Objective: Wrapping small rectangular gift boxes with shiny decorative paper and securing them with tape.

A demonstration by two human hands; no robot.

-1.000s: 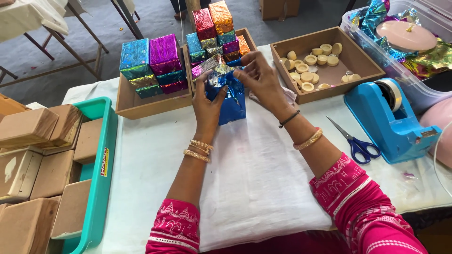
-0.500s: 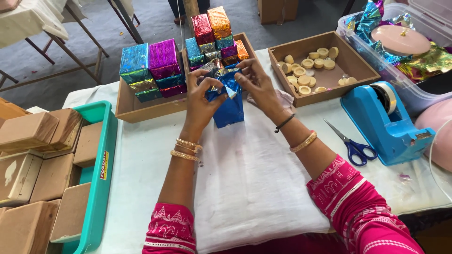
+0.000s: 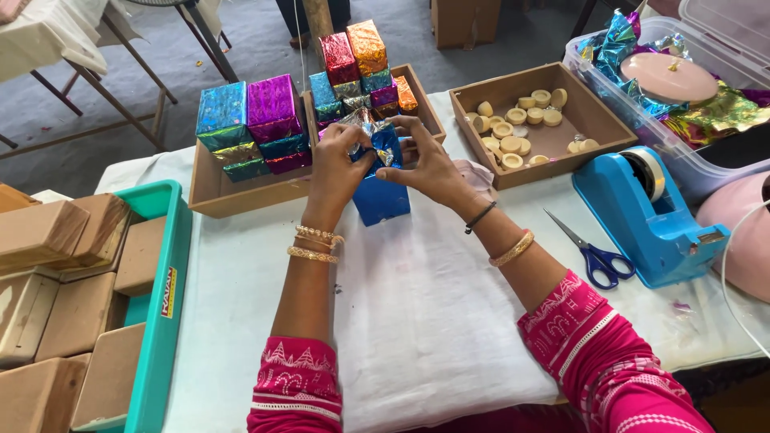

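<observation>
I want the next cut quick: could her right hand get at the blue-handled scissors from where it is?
Probably yes: the blue-handled scissors lie on bare cloth beside her right forearm, nothing over them, but the right hand is busy on the blue foil-wrapped box.

Bright, even daylight throughout, with only soft, faint shadows under the forearms on the white tabletop point(image 3: 449, 321). Sharp focus across the middle, glints of glare on the foil-wrapped boxes point(image 3: 273, 112). Mild wide-angle bending toward the edges, no motion blur.
</observation>
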